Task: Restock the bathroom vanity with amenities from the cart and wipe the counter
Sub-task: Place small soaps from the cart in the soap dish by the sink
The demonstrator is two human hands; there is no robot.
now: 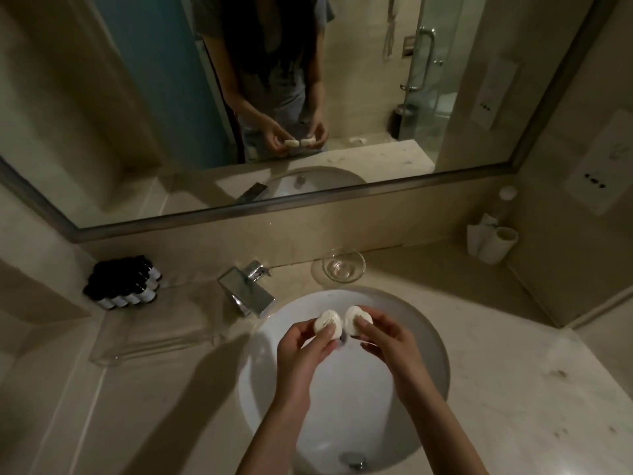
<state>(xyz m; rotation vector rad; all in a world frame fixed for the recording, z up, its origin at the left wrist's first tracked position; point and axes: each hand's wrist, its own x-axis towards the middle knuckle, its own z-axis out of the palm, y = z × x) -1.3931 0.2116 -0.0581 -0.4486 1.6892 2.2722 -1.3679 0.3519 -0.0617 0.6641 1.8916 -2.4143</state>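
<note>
While both hands hover above the sink (346,399), I have the left hand (301,341) pinching one round white soap (328,324) between thumb and fingers, and the right hand (387,341) pinching a second soap (356,322) the same way; the two bars are edge to edge over the sink's far half. The likely home is the glass dish (342,267), which sits just behind the sink against the wall. To do this well I would carry one bar at a time over the far rim and set it down flat, since wet glass and a smooth bar may slip. The faucet (248,286), behind the sink to the left, crowds that side of the approach. Farther left of the sink are a cluster of dark bottles (125,282) and a clear tray (154,337); paper-wrapped cups (493,240) stand well to its right.
</note>
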